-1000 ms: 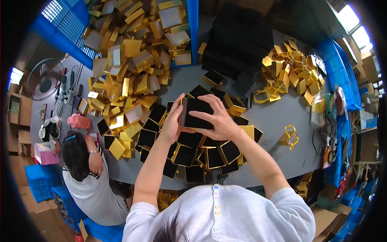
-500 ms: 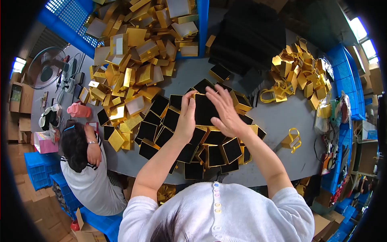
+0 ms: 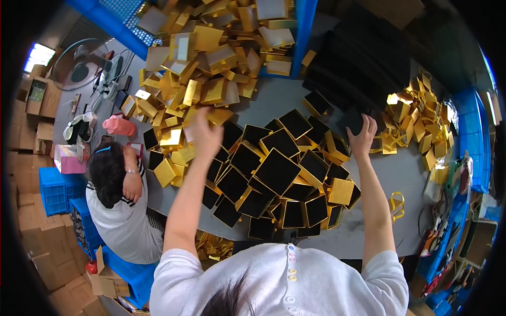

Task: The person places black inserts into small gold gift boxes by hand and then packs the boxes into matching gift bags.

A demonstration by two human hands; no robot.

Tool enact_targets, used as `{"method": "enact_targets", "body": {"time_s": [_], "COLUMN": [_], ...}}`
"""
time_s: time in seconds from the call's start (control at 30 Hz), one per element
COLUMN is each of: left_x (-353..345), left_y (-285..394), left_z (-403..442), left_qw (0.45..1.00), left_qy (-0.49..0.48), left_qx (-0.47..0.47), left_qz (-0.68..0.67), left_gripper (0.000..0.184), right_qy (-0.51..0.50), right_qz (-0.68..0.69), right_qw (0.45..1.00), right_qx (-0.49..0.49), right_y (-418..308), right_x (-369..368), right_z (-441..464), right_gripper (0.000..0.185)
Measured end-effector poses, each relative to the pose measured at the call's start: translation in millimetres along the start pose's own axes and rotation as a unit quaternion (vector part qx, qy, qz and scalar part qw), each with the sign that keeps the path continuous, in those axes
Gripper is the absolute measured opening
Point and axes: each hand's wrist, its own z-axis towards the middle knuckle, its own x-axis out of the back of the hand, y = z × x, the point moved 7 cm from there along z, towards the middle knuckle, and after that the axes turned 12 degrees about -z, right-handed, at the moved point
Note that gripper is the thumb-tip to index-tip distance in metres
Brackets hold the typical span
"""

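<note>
Spreading your arms over the grey table [image 3: 403, 174], you are holding your hands well apart, with the heap of black-faced boxes [image 3: 278, 173] lying between them. Your left hand [image 3: 207, 134] is hovering over the edge of the plain gold boxes [image 3: 213, 90]; blur is hiding its fingers, so you cannot tell from here whether they are clasping one. Your right hand [image 3: 362, 136] is standing over a small dark piece [image 3: 349, 120] near the black sheets [image 3: 353, 58], thumb and fingers parting around it, though whether they are pinching it is not showing. By the look of it, you are fetching parts, one from each side, rather than fitting them. The move now seems to be calling for clean single picks: the left fingers closing on just one gold box without dragging its neighbours, the right ones lifting one dark piece by its edge.
</note>
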Motion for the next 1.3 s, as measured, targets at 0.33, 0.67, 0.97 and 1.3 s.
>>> {"method": "enact_targets", "body": {"time_s": [0.33, 0.67, 0.97, 1.3], "left_x": [34.9, 2.8, -68.5, -76.7], "left_y": [-164.6, -98.3, 128.3, 192.5], "left_z": [-13.2, 6.0, -11.8, -61.9], "left_qw": [0.984, 0.94, 0.93, 0.759], "left_qy": [0.144, 0.102, -0.179, -0.242], "left_qx": [0.085, 0.164, 0.041, 0.143], "left_qz": [0.067, -0.28, -0.317, -0.587], "left_gripper": [0.041, 0.038, 0.049, 0.047], "right_qy": [-0.14, -0.155, -0.012, -0.012], "right_qz": [0.025, 0.135, 0.53, 0.351], "right_qw": [0.981, 0.966, 0.846, 0.896], "right_qx": [-0.13, -0.158, -0.061, 0.271], "right_y": [16.8, 19.8, -96.4, -177.2], "right_x": [1.5, -7.6, 151.6, 199.3], "right_z": [4.9, 4.1, 33.6, 18.5], "right_gripper": [0.058, 0.085, 0.082, 0.083]}}
